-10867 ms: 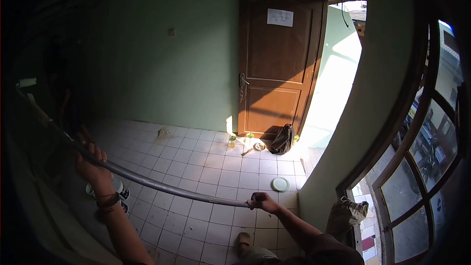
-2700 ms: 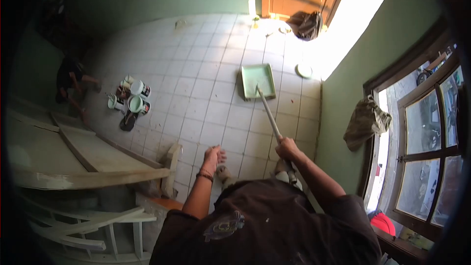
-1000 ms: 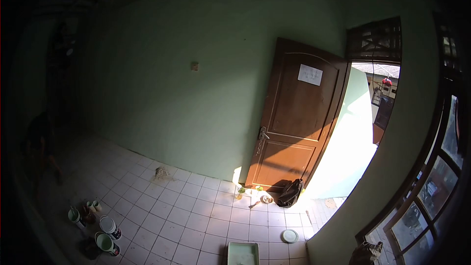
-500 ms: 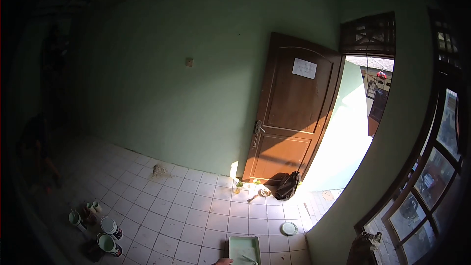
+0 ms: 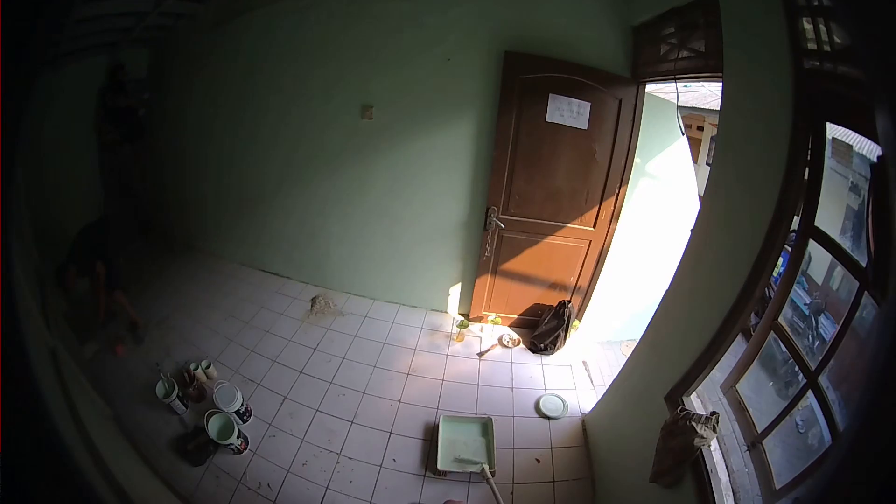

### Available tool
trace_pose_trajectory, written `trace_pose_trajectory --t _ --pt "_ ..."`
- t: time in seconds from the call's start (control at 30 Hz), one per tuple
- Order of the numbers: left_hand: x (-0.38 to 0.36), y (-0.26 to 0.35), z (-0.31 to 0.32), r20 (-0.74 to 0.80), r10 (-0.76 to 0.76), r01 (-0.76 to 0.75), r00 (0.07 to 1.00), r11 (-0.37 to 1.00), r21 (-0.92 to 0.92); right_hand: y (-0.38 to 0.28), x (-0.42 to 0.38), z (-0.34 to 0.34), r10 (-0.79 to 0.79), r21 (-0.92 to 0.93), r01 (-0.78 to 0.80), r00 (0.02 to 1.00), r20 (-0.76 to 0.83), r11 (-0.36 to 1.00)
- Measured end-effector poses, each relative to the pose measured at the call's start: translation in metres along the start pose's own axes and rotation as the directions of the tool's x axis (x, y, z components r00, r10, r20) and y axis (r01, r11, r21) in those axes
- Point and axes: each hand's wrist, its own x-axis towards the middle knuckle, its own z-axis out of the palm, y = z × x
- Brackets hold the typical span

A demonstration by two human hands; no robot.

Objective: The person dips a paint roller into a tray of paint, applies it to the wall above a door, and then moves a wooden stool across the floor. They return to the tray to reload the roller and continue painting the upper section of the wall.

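Note:
A pale green paint tray (image 5: pixel 465 434) rests on the tiled floor at the bottom middle. A paint roller lies with its head in the tray, and its pale handle (image 5: pixel 494 484) slants down past the near rim to the frame's lower edge. Just a sliver of a hand, seemingly my left hand (image 5: pixel 455 502), shows at the bottom edge, left of the handle and apart from the tray. Its fingers are mostly cut off, so its grip is hidden. My right hand is out of view.
Paint buckets (image 5: pixel 224 429) and small cups stand at lower left. A crouching person (image 5: pixel 98 271) is in the dark beyond them. A round lid (image 5: pixel 553 406), a black bag (image 5: pixel 552 329) and an open brown door (image 5: pixel 551 196) are ahead. A window (image 5: pixel 803 317) is at right.
The view has shifted, so the tray sits higher in frame. The hand that was at the tray's left side is now almost out of view, and more of the roller handle shows.

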Motion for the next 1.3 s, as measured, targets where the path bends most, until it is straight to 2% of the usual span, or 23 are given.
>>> trace_pose_trajectory --t 0.03,0.07,0.1,0.13,0.17,0.23,0.27,0.3,0.33,0.37,0.43,0.53,0.6,0.7,0.73,0.77,0.8,0.87,1.0,1.07,1.17,1.3 --pt "0.001 -0.011 0.005 0.051 -0.065 0.066 0.997 0.998 -0.016 0.006 -0.01 -0.001 0.002 -0.007 -0.002 1.0 0.01 1.0" --pt "0.014 -0.016 0.001 0.141 -0.185 0.2 0.973 0.975 -0.097 0.01 -0.018 -0.002 0.001 -0.014 0.0 1.0 0.019 1.0" --pt "0.007 -0.021 0.015 0.134 -0.189 0.203 0.973 0.973 -0.105 0.013 -0.023 -0.001 -0.001 -0.019 0.002 1.0 0.028 1.0" --pt "0.001 -0.022 0.031 0.078 -0.115 0.104 0.99 0.987 0.126 0.016 -0.029 0.001 -0.002 -0.024 0.003 0.999 0.038 1.0" --pt "-0.009 -0.019 0.048 0.041 -0.029 0.012 0.999 0.934 0.358 0.017 -0.033 0.003 -0.004 -0.026 0.006 0.999 0.046 1.0" --pt "-0.013 -0.018 0.059 0.017 -0.007 0.001 1.0 0.939 0.343 0.02 -0.039 0.004 -0.007 -0.03 0.008 0.998 0.056 1.0" --pt "0.004 -0.016 0.05 0.153 -0.059 0.043 0.986 0.993 0.108 0.019 -0.042 0.002 -0.008 -0.032 0.01 0.998 0.057 0.999" --pt "0.006 -0.013 0.053 0.295 -0.074 0.116 0.953 0.985 -0.126 0.018 -0.043 -0.001 -0.009 -0.034 0.011 0.998 0.057 0.999" --pt "0.008 -0.011 0.061 0.312 -0.026 0.057 0.95 0.994 -0.09 0.017 -0.045 -0.002 -0.01 -0.033 0.012 0.998 0.058 0.999" --pt "0.009 -0.004 0.071 0.305 -0.035 0.065 0.952 0.994 -0.088 0.015 -0.048 -0.001 -0.009 -0.031 0.011 0.998 0.062 0.999" --pt "0.014 0.006 0.084 0.241 -0.072 0.057 0.968 0.996 0.066 0.014 -0.057 0.005 0.001 -0.026 0.002 0.997 0.077 1.0" --pt "0.009 0.024 0.09 0.241 -0.083 0.066 0.967 0.995 0.078 0.019 -0.082 0.017 0.047 -0.024 -0.045 0.993 0.106 0.999" --pt "0.015 0.03 0.083 0.196 -0.099 0.082 0.976 0.992 0.093 0.04 -0.125 0.023 0.131 -0.034 -0.128 0.983 0.132 0.991" --pt "0.03 0.035 0.075 0.155 -0.092 0.083 0.984 0.995 0.061 0.099 -0.273 0.031 0.381 -0.091 -0.37 0.898 0.219 0.925" --pt "0.044 0.033 0.067 0.172 -0.099 0.092 0.98 0.994 0.051 0.101 -0.275 0.034 0.501 -0.228 -0.454 0.835 0.227 0.861" --pt "0.04 0.036 0.072 0.144 -0.088 0.083 0.986 0.996 0.044 0.066 -0.284 0.022 0.463 -0.274 -0.399 0.854 0.238 0.875" --pt "0.035 0.035 0.075 0.106 -0.058 0.053 0.993 0.998 0.046 0.038 -0.292 0.014 0.453 -0.189 -0.419 0.869 0.198 0.888" --pt "0.031 0.037 0.076 0.079 -0.078 0.073 0.994 0.996 0.055 0.015 -0.286 0.011 0.509 -0.175 -0.483 0.843 0.171 0.858" --pt "0.043 0.027 0.063 0.013 -0.177 0.176 0.984 0.983 0.051 0.002 -0.252 0.01 0.488 -0.21 -0.457 0.863 0.13 0.864" --pt "0.048 0.023 0.06 -0.002 -0.207 0.207 0.978 0.977 0.048 -0.041 -0.232 0.004 0.583 -0.063 -0.582 0.79 0.191 0.81" --pt "0.055 0.023 0.059 -0.019 -0.208 0.209 0.978 0.976 0.056 -0.053 -0.201 0.016 0.544 -0.006 -0.553 0.818 0.189 0.833" --pt "0.062 0.032 0.054 -0.032 -0.211 0.213 0.977 0.975 0.056 -0.075 -0.151 0.033 0.515 -0.08 -0.508 0.847 0.134 0.857"
